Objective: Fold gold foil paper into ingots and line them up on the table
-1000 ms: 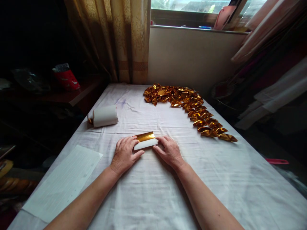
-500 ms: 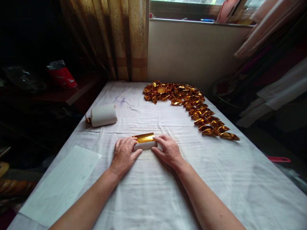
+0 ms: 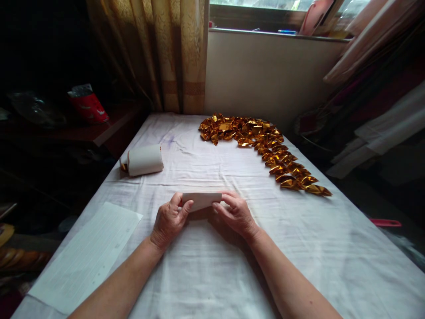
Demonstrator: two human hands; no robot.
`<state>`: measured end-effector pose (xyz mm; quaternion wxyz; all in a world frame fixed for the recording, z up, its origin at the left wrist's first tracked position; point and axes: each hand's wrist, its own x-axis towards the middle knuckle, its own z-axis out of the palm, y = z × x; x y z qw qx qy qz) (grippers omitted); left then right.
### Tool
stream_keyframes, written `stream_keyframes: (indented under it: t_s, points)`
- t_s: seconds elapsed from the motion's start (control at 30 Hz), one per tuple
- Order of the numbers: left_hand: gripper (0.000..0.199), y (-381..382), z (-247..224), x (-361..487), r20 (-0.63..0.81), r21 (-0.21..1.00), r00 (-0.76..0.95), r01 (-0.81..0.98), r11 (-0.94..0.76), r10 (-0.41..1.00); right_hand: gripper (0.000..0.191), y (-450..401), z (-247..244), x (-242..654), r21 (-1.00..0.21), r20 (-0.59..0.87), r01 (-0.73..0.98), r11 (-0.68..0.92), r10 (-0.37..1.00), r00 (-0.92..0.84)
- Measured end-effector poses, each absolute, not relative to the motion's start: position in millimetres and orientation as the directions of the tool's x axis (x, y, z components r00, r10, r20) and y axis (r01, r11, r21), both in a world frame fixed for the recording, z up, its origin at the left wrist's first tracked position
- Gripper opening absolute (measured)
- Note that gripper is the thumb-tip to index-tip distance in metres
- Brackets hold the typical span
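Between my two hands is a sheet of foil paper (image 3: 202,200), its plain greyish back facing me and its upper edge straight like a fold. My left hand (image 3: 171,219) pinches its left end, thumb in front. My right hand (image 3: 237,215) grips the right end between thumb and fingers. The paper looks raised a little off the white cloth, with shadow below it. Its gold side is hidden from me. Farther back on the right lies a long curved pile of folded gold foil pieces (image 3: 255,133).
A roll of white-backed paper (image 3: 145,160) lies at the back left of the cloth-covered table (image 3: 299,257). Nearer, a printed sheet (image 3: 88,257) lies flat by the left edge. A red container (image 3: 89,106) stands on a dark side surface. Clothes (image 3: 392,119) hang at the right.
The paper, which lay curled with its gold face showing, is now lifted and turned so its plain back faces me. Both hands have closed on its ends.
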<state>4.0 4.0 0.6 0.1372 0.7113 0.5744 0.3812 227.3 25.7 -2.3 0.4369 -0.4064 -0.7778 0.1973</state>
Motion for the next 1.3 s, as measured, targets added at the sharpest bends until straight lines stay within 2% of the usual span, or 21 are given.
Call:
stream_keyframes:
  t_s: [0.13,0.23,0.33,0.4,0.47,0.57,0.63,0.7,0.77,0.93,1.07,1.17,1.3]
  points:
    - [0.033,3,1,6,0.257,0.811,-0.020,0.548,-0.204,0.966,0.028,21,-4,217,-0.830,0.366,0.381,0.408,0.913,-0.180]
    - [0.045,5,-1,6,0.211,0.824,-0.011,0.540,-0.171,0.978,0.029,22,-10,216,-0.865,0.270,0.413,0.286,0.958,-0.098]
    - [0.057,8,-3,3,0.347,0.732,-0.008,0.627,-0.265,0.938,0.029,28,-13,220,-0.819,0.254,0.519,0.245,0.966,-0.057]
    - [0.048,9,-3,2,0.483,0.623,0.055,0.679,-0.387,0.874,0.030,32,-14,224,-0.766,0.259,0.597,0.239,0.964,-0.054]
    - [0.032,8,-3,2,0.543,0.495,0.215,0.698,-0.517,0.812,0.029,35,-15,227,-0.712,0.266,0.659,0.242,0.962,-0.066]
    - [0.029,6,-4,4,0.419,0.377,0.487,0.674,-0.635,0.766,0.027,39,-18,227,-0.643,0.276,0.726,0.244,0.958,-0.077]
    - [0.033,4,-5,5,0.297,0.333,0.572,0.688,-0.644,0.765,0.024,41,-18,226,-0.635,0.276,0.738,0.230,0.959,-0.062]
    - [0.037,3,-6,6,0.230,0.301,0.582,0.720,-0.625,0.780,0.029,41,-16,227,-0.657,0.266,0.723,0.213,0.963,-0.042]
    - [0.040,2,-7,6,0.222,0.277,0.555,0.752,-0.597,0.802,0.041,39,-12,231,-0.689,0.240,0.695,0.208,0.969,-0.053]
    - [0.047,-1,-3,9,0.218,0.264,0.504,0.794,-0.548,0.836,0.058,26,1,247,-0.755,0.124,0.584,0.299,0.939,-0.319]
    - [0.057,-3,-1,10,0.189,0.271,0.490,0.807,-0.525,0.851,0.065,18,8,245,-0.652,0.149,0.634,0.415,0.891,-0.430]
    - [0.062,-4,-2,9,0.178,0.273,0.482,0.814,-0.514,0.858,0.054,17,8,238,-0.523,0.148,0.744,0.416,0.904,-0.401]
    - [0.058,-5,-5,8,0.212,0.292,0.461,0.811,-0.507,0.861,0.039,20,1,236,-0.397,0.233,0.800,0.450,0.892,-0.387]
